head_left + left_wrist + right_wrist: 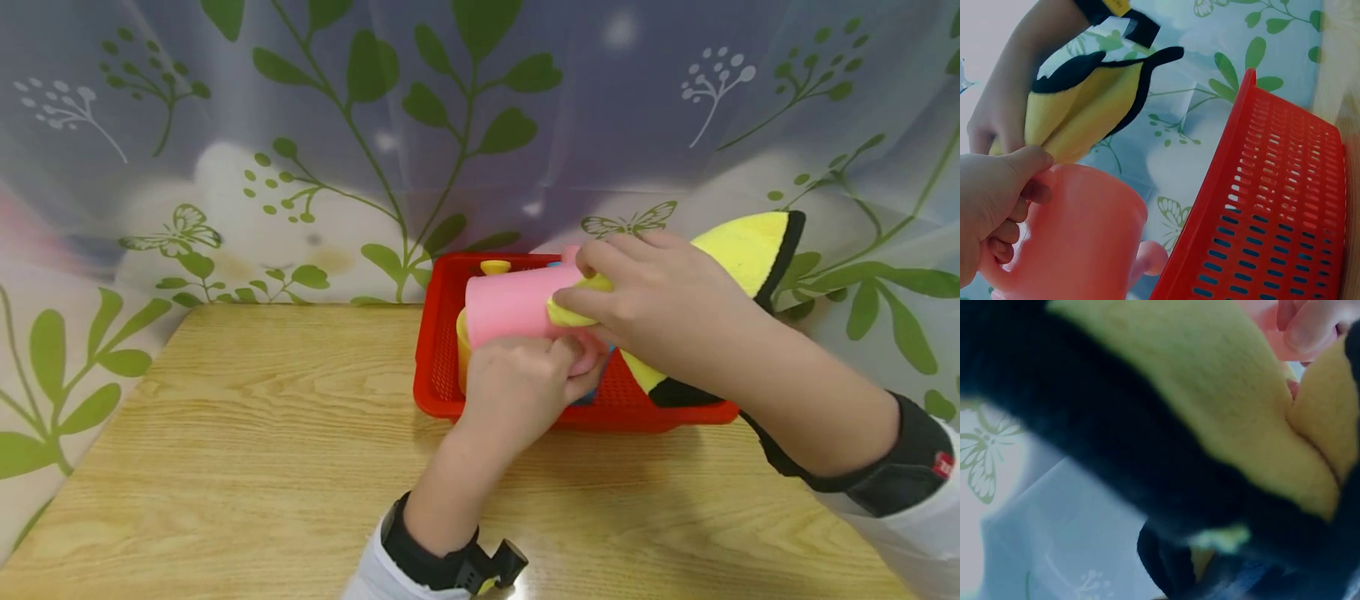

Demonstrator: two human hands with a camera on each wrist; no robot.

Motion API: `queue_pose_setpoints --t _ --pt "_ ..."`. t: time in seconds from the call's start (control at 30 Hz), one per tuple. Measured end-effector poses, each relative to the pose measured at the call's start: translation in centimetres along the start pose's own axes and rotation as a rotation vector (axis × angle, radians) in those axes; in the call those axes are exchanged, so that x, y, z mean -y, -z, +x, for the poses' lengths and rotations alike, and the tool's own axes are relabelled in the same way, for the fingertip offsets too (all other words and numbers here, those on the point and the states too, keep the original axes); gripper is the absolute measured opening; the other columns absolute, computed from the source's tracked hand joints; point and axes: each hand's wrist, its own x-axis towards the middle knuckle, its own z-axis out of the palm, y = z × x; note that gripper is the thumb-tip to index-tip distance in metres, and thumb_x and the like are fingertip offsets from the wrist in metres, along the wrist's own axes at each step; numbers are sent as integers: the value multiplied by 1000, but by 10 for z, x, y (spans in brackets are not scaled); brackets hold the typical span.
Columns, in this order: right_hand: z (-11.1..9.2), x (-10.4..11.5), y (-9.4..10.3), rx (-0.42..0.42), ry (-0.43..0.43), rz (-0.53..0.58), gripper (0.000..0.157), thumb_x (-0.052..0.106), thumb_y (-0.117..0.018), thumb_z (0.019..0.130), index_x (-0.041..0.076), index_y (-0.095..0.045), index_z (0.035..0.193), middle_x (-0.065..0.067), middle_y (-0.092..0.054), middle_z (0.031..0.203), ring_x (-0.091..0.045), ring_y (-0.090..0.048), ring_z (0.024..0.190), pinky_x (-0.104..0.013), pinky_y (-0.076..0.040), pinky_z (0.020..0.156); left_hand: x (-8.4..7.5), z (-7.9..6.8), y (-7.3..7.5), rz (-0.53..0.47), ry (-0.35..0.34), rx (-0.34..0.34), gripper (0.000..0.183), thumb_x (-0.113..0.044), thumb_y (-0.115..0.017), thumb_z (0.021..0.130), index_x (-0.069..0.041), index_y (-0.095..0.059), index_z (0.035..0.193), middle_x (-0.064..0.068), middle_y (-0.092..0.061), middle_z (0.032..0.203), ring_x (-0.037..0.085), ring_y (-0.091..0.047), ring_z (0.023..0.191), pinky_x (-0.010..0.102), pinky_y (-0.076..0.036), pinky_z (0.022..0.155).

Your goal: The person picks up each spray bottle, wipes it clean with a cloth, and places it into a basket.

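Note:
My left hand [517, 387] grips the handle of a pink toy watering can [510, 304], tilted on its side over the red basket [423, 333]. In the left wrist view, a round-ended spout stands out from the watering can [1085, 231] opposite the handle. My right hand [648, 287] holds a yellow cloth with black trim [750, 250], fingers bunched round it. One fold of the cloth lies against the watering can's end, while the rest hangs behind and below the hand. In the right wrist view the cloth [1210, 381] fills most of the picture.
Inside the basket are a small yellow piece [495, 267], a larger yellow item [462, 358] and something blue [588, 396], partly covered by the hands. The basket stands on a wooden table [262, 433], close to a leaf-patterned curtain [315, 167] behind it.

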Motion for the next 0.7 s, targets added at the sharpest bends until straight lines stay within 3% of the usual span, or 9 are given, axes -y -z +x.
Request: queue_pose_setpoints --t 0.17,0.27,0.43,0.53,0.6,0.7 --pt "14 4 -5 26 26 11 12 16 -72 75 16 -60 78 -8 -49 78 -22 -43 64 -31 -34 53 -3 -1 0 -27 -22 34 32 -33 -57 82 -20 -45 55 -8 -36 45 7 -24 39 20 -14 37" --pt "21 5 -8 45 31 14 15 27 -71 78 16 -62 77 -7 -49 76 -22 -44 66 -31 -34 56 -5 -1 0 -58 -20 70 30 -29 -57 81 -20 -46 56 -8 -36 47 7 -25 39 19 -15 37" --pt "31 6 -11 110 53 3 4 15 -66 79 17 -63 78 -5 -46 74 -21 -41 65 -31 -29 56 -6 -1 0 -64 -39 106 32 -31 -62 79 -19 -46 54 -7 -39 48 7 -27 40 19 -17 37" --pt "37 8 -14 144 76 12 6 12 -63 79 18 -61 79 -4 -48 76 -20 -42 67 -30 -29 57 -7 -1 0 -68 -67 114 38 -36 -65 77 -19 -45 50 -7 -40 47 7 -30 40 20 -17 37" --pt "40 9 -16 161 88 21 3 19 -64 81 18 -61 79 -3 -50 77 -20 -43 69 -31 -29 58 -8 -1 0 -62 -87 112 41 -39 -65 78 -19 -45 48 -7 -41 46 8 -33 41 20 -17 38" --pt "44 11 -21 183 92 35 17 36 -64 82 19 -62 83 -2 -52 81 -20 -45 72 -32 -31 62 -10 0 1 -57 -102 99 41 -42 -63 80 -20 -50 48 -6 -42 44 9 -37 41 20 -18 38"
